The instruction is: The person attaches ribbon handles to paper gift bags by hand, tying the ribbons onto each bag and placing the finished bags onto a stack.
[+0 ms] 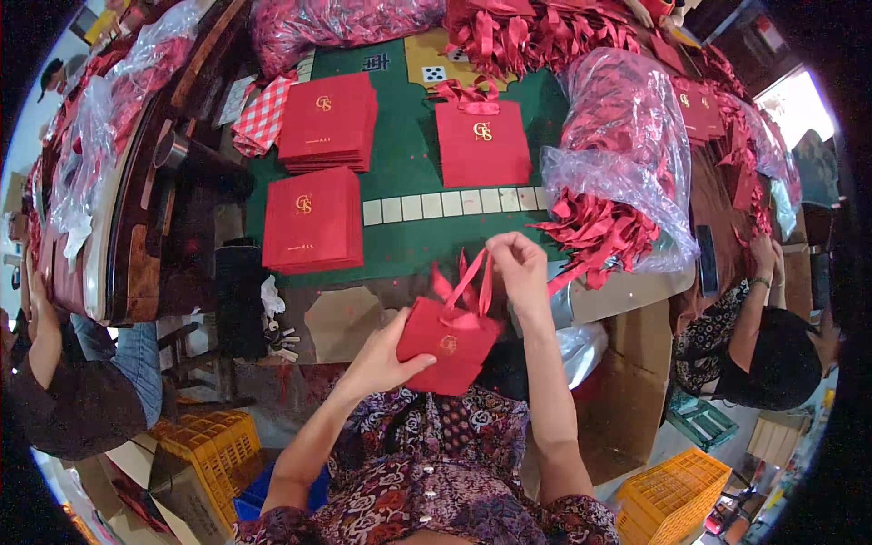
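Note:
A small red paper gift bag (pixel 448 350) with gold lettering hangs tilted in front of my chest. My left hand (pixel 386 356) grips its left side, the thumb across the front. Above it, my right hand (pixel 520 266) pinches a red ribbon (pixel 484 282) that rises from the bag's top. Other ribbon loops stand up beside that one. On the green table, a stack of flat red bags (pixel 313 220) lies left of my hands, with a second stack (pixel 327 123) behind it. A red bag with ribbon handles (pixel 483 143) lies beyond my right hand.
A clear plastic sack (pixel 627 150) spills red ribbons (pixel 604 227) at the right. More bundles (pixel 336 23) line the far edge. A checked cloth (pixel 263 113) lies at the left. Co-workers sit on both sides. Yellow crates (pixel 672 495) and a cardboard box (pixel 627 391) stand below the table.

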`<state>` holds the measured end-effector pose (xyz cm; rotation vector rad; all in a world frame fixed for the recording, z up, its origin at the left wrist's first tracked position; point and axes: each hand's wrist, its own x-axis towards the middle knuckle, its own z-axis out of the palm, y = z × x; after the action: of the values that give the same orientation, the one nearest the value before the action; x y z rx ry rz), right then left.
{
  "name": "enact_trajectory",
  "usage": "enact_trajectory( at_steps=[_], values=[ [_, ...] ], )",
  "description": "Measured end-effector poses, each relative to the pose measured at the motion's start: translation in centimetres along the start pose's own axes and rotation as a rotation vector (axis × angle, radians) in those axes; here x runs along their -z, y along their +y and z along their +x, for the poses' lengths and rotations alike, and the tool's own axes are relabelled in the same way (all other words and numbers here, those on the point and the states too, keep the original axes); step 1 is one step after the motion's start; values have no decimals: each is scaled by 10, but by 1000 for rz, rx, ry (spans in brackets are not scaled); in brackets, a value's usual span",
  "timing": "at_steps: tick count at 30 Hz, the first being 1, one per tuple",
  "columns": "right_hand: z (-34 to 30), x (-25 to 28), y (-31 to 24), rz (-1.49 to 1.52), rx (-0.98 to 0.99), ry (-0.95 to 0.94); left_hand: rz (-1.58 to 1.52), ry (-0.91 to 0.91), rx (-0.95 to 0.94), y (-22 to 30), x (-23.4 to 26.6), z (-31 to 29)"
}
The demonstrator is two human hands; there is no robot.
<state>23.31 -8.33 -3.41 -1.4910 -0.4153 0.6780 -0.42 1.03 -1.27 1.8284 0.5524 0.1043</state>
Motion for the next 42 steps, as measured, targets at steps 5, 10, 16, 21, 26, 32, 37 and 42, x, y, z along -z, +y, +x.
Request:
enact_trajectory(
  at_steps=[5,10,16,21,26,32,37,42],
  values=[
    [10,-3,9,-93,24,5,-68,-69,92,15,15,-10],
    [-10,-4,-1,-256,70,30,-264,12,62,-4,15,-19],
    [-58,15,-5,-538,418,170,-497,352,31,-4,36,12],
    [-91,27,13,-626,406,167,-427,453,-203,20,45,86],
    [-105,37,23,-603,392,193,-294,459,-424,22,41,161],
    [-102,41,11,-604,324,142,-254,442,-365,26,34,227],
    [-105,44,15,-655,384,178,88,548,-270,19,14,240],
    [-103,41,19,-650,390,147,430,586,-409,22,29,173]
  ],
)
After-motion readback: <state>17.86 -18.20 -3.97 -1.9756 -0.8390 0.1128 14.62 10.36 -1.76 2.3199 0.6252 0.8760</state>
